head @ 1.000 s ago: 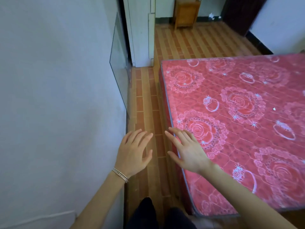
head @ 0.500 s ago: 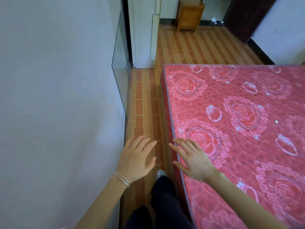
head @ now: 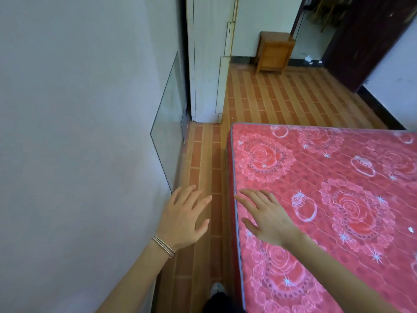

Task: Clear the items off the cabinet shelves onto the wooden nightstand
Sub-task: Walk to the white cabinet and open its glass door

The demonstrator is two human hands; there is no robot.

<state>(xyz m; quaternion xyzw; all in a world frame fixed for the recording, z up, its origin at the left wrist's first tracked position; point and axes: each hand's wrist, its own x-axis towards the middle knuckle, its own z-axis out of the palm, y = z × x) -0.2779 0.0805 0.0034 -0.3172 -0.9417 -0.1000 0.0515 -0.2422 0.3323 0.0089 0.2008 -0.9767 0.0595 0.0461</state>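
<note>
Both hands empty, fingers spread: left hand [head: 184, 219] over the floor gap, right hand [head: 269, 216] over the mattress [head: 338, 199] edge. Wooden nightstand [head: 274, 53] far ahead of them. Risk: glass pane [head: 169, 129] just beyond the left hand, easily clipped walking past.

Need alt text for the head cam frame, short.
Two empty hands, left hand and right hand, reach forward, fingers spread, over a narrow tiled floor between a white wall and a red rose-patterned mattress. A wooden nightstand stands far ahead.
</note>
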